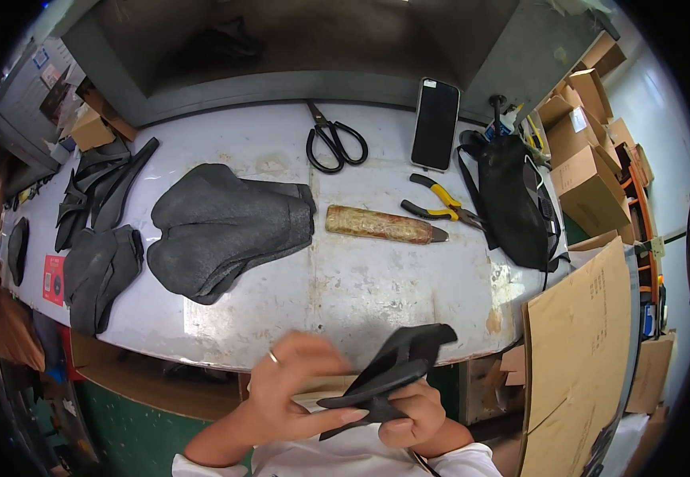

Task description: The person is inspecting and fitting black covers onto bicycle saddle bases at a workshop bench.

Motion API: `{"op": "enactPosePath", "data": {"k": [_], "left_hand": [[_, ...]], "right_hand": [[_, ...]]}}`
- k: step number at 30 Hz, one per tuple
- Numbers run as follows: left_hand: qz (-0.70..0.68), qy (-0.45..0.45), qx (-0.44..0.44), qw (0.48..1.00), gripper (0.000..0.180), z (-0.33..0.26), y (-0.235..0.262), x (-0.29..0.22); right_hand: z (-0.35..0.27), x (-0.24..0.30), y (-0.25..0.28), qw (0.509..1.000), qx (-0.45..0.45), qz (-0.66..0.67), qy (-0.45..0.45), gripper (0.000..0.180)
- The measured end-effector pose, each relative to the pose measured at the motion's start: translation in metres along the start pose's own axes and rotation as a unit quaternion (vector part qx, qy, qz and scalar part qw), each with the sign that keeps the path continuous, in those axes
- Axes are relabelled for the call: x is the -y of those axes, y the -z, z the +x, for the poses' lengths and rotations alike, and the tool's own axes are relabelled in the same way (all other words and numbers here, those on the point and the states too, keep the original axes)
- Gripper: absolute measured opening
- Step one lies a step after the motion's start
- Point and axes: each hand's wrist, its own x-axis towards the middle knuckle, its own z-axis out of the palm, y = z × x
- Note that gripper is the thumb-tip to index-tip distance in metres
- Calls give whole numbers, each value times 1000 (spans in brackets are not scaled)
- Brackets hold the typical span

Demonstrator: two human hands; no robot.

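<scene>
A black leather piece (399, 364), folded and curved like a shoe upper, is held over the table's near edge. My right hand (413, 415) is closed around its lower side, with the thumb and curled fingers gripping it. My left hand (293, 389), with a ring on one finger, is at the piece's left end. Its thumb lies against the lower flap, while the raised fingers are smeared by motion. Beyond my hands, a stack of dark grey shaped pieces (225, 226) lies on the white table (281, 326).
A tape-wrapped knife (380, 225), yellow-handled pliers (444, 203), black scissors (333, 143) and a phone (435, 123) lie farther back. A black bag (516, 203) sits right. More dark pieces (102, 274) lie left. Cardboard (575, 358) stands at the right edge.
</scene>
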Motion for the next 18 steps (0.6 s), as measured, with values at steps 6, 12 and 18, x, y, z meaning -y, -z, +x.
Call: {"op": "enactPosePath", "data": {"k": [6, 12, 18], "left_hand": [[-128, 105, -251, 954, 20, -31, 9, -14], [-301, -192, 54, 932, 39, -2, 26, 13], [-378, 224, -51, 897, 42, -12, 15, -25]], "right_hand": [[13, 5, -6, 805, -301, 330, -390, 29], [8, -16, 13, 740, -170, 565, -322, 38], [9, -27, 24, 726, -1, 580, -369, 41]]}}
